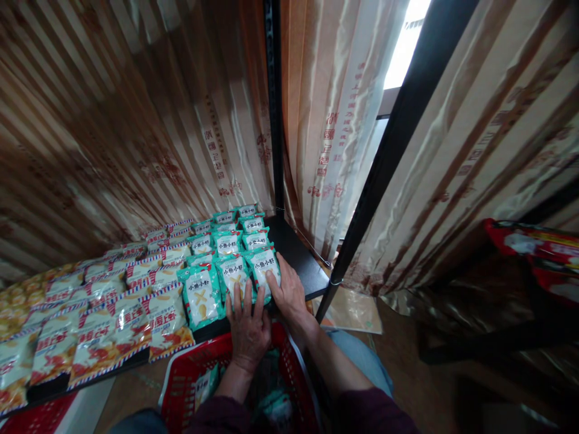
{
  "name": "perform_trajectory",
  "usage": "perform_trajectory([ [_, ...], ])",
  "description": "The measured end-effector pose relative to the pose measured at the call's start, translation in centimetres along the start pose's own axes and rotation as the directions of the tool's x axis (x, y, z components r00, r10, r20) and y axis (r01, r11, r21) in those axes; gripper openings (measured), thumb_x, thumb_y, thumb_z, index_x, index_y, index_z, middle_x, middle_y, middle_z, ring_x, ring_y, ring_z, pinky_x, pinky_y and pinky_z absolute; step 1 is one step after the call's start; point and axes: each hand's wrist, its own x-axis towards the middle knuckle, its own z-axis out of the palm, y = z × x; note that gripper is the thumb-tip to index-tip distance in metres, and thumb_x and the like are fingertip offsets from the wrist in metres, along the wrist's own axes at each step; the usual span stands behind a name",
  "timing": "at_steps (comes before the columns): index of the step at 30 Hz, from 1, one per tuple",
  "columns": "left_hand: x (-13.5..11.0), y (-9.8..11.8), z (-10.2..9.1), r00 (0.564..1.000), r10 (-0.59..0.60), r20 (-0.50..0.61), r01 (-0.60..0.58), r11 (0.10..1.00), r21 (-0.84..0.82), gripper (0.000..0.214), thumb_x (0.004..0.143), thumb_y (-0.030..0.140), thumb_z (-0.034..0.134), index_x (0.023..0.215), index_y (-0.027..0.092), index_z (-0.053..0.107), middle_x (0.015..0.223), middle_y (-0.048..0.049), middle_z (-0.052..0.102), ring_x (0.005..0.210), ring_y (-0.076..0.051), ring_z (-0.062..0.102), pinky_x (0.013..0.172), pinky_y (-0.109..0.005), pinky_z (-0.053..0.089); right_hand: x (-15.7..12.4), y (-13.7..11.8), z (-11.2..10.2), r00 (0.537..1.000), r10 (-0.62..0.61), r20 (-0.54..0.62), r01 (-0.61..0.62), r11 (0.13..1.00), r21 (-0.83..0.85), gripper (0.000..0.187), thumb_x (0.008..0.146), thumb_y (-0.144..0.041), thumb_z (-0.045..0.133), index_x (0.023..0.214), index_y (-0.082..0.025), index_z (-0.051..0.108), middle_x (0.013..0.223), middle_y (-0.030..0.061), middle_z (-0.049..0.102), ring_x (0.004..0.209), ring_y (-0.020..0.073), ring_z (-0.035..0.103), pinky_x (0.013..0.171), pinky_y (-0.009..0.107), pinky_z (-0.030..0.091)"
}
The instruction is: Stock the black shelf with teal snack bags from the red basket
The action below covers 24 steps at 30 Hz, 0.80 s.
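Note:
Rows of small green-and-white snack bags [202,295] stand on the black shelf. My left hand [249,330] lies with its fingers stretched out and spread over the lower fronts of two front-row bags. At the right end of that row, my right hand [289,290] holds a green snack bag [265,265], its thumb on the front and its fingers along the right edge. Below my hands is a red plastic basket [170,386] with several more green snack bags [275,407] inside, partly hidden by my arms.
Red-and-white snack bags [167,319] fill the shelf to the left, with yellowish bags [18,295] beyond them. Black shelf posts [362,217] rise at the right, and printed curtains [203,108] hang behind. Red packages [543,247] are at far right.

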Motion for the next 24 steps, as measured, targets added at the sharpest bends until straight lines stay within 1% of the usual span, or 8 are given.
perform_trajectory([
  [4, -0.9, 0.8, -0.5, 0.998, -0.016, 0.067, 0.017, 1.000, -0.021, 0.054, 0.081, 0.016, 0.055, 0.134, 0.018, 0.048, 0.144, -0.0140, 0.043, 0.140, -0.034, 0.022, 0.111, -0.058, 0.022, -0.2, 0.1, -0.2, 0.999, 0.038, -0.035, -0.037, 0.999, 0.021, 0.056, 0.094, -0.046, 0.032, 0.138, -0.012, 0.041, 0.135, 0.0156, 0.052, 0.123, 0.0271, 0.049, 0.100, 0.045, 0.042],
  [7, -1.6, 1.2, -0.6, 0.998, -0.019, 0.066, 0.020, 1.000, -0.011, 0.054, 0.081, 0.014, 0.054, 0.134, 0.017, 0.048, 0.143, -0.0141, 0.044, 0.140, -0.034, 0.023, 0.111, -0.057, 0.023, -0.5, 0.3, -0.4, 0.996, 0.084, -0.043, -0.082, 0.995, 0.052, 0.057, 0.094, -0.047, 0.030, 0.135, -0.010, 0.044, 0.135, 0.0171, 0.052, 0.125, 0.0273, 0.047, 0.102, 0.046, 0.040],
  [13, -3.5, 2.1, -1.0, 0.995, 0.097, 0.040, -0.095, 0.995, -0.043, 0.056, 0.078, 0.002, 0.048, 0.133, 0.014, 0.047, 0.144, -0.0139, 0.043, 0.141, -0.032, 0.022, 0.110, -0.054, 0.027, -1.6, 1.3, -0.7, 0.979, 0.154, -0.130, -0.122, 0.967, 0.223, 0.052, 0.094, -0.045, 0.033, 0.134, -0.014, 0.045, 0.134, 0.0158, 0.053, 0.124, 0.0245, 0.048, 0.105, 0.047, 0.039],
  [17, -6.8, 2.6, -1.2, 0.990, 0.136, 0.047, -0.130, 0.984, -0.122, 0.062, 0.075, -0.003, 0.042, 0.135, 0.014, 0.045, 0.144, -0.0117, 0.043, 0.141, -0.030, 0.022, 0.111, -0.050, 0.028, -3.3, 1.2, -1.8, 0.967, 0.186, -0.173, -0.118, 0.932, 0.343, 0.041, 0.094, -0.040, 0.037, 0.126, -0.017, 0.050, 0.119, 0.0124, 0.061, 0.109, 0.0208, 0.058, 0.096, 0.041, 0.046],
  [20, -9.9, 2.6, -1.0, 0.988, 0.127, 0.084, -0.110, 0.978, -0.178, 0.066, 0.074, -0.005, 0.038, 0.136, 0.016, 0.044, 0.143, -0.0100, 0.045, 0.141, -0.027, 0.023, 0.110, -0.049, 0.031, -5.2, 0.5, -2.8, 0.972, 0.142, -0.189, -0.074, 0.942, 0.327, 0.032, 0.094, -0.036, 0.039, 0.113, -0.018, 0.057, 0.103, 0.0096, 0.064, 0.096, 0.0191, 0.061, 0.086, 0.035, 0.049],
  [22, -11.9, 2.4, -0.9, 0.986, 0.077, 0.147, -0.048, 0.980, -0.191, 0.064, 0.074, -0.005, 0.037, 0.134, 0.016, 0.046, 0.142, -0.0108, 0.046, 0.141, -0.027, 0.023, 0.109, -0.049, 0.033, -6.7, -0.1, -2.9, 0.985, 0.091, -0.146, -0.044, 0.955, 0.293, 0.028, 0.094, -0.034, 0.039, 0.105, -0.018, 0.059, 0.097, 0.0085, 0.065, 0.090, 0.0185, 0.061, 0.082, 0.032, 0.049],
  [23, -12.8, 2.2, -1.0, 0.980, 0.033, 0.198, 0.005, 0.982, -0.186, 0.062, 0.074, -0.005, 0.037, 0.132, 0.014, 0.048, 0.141, -0.0119, 0.047, 0.141, -0.027, 0.024, 0.108, -0.049, 0.034, -7.5, -0.3, -2.8, 0.994, 0.057, -0.098, -0.027, 0.960, 0.279, 0.028, 0.094, -0.033, 0.039, 0.104, -0.017, 0.060, 0.096, 0.0083, 0.065, 0.090, 0.0182, 0.061, 0.081, 0.032, 0.049],
  [24, -13.6, 1.9, -1.2, 0.960, -0.016, 0.278, 0.069, 0.981, -0.181, 0.061, 0.073, -0.006, 0.037, 0.129, 0.013, 0.051, 0.139, -0.0129, 0.049, 0.140, -0.027, 0.026, 0.108, -0.049, 0.034, -8.4, -0.5, -2.4, 0.999, 0.021, -0.029, -0.013, 0.965, 0.262, 0.027, 0.093, -0.031, 0.038, 0.103, -0.017, 0.060, 0.096, 0.0081, 0.065, 0.090, 0.0178, 0.061, 0.082, 0.031, 0.048],
])
